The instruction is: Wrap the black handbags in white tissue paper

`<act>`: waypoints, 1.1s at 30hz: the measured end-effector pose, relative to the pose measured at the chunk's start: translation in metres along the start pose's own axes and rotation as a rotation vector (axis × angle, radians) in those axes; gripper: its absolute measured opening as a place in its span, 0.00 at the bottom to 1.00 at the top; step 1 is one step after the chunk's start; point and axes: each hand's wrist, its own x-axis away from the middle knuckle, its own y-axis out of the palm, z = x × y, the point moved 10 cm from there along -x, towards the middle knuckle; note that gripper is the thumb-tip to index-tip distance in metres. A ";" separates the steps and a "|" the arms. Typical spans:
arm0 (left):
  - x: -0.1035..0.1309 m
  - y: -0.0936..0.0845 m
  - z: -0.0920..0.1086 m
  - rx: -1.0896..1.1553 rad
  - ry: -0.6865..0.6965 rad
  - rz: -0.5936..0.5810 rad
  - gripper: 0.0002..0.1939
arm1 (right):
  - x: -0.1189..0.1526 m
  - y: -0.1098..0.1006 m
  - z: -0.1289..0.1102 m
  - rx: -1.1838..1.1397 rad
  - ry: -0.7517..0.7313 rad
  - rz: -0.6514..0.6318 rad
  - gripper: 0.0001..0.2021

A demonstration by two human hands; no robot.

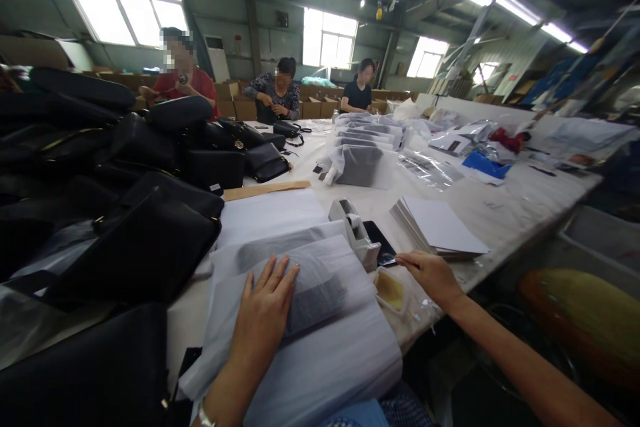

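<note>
My left hand (265, 303) lies flat, fingers slightly spread, on thin white tissue paper (345, 353) covering a dark, boxy bundle (320, 295) on the white surface (525, 210). My right hand (434, 278) is pinched at the fingertips beside a flat black rectangle (379, 242); I can't tell whether it holds anything. The small white label (215, 189) on a smooth black bag (215, 169) is too tiny to read.

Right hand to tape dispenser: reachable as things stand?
Likely yes: the right hand is close to the tape dispenser, with only a flat dark slab apparently between them. Whether it holds anything is unclear.
</note>
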 end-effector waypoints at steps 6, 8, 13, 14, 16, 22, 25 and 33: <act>0.001 0.001 0.000 -0.008 0.006 -0.006 0.20 | -0.005 -0.025 -0.069 0.190 -0.514 -0.107 0.15; 0.000 0.001 0.000 -0.008 -0.001 -0.011 0.20 | -0.012 -0.028 -0.100 0.152 -0.643 -0.164 0.14; 0.000 0.000 -0.001 0.000 -0.026 -0.028 0.20 | -0.026 -0.016 -0.178 -0.039 -0.871 -0.290 0.11; -0.001 0.000 -0.001 0.004 -0.032 -0.034 0.20 | -0.028 -0.010 -0.192 -0.076 -0.917 -0.317 0.11; -0.001 0.000 -0.001 0.011 -0.047 -0.052 0.20 | -0.031 0.002 -0.216 -0.165 -0.997 -0.376 0.10; -0.002 0.001 0.000 0.025 -0.071 -0.114 0.21 | -0.065 0.055 -0.243 -0.485 -0.886 -0.724 0.12; -0.002 0.000 0.000 0.025 -0.072 -0.113 0.21 | -0.085 0.088 -0.237 -0.511 -0.745 -0.906 0.15; 0.000 0.004 -0.001 0.002 -0.066 -0.098 0.21 | -0.115 0.086 -0.239 -1.354 -0.215 -1.049 0.18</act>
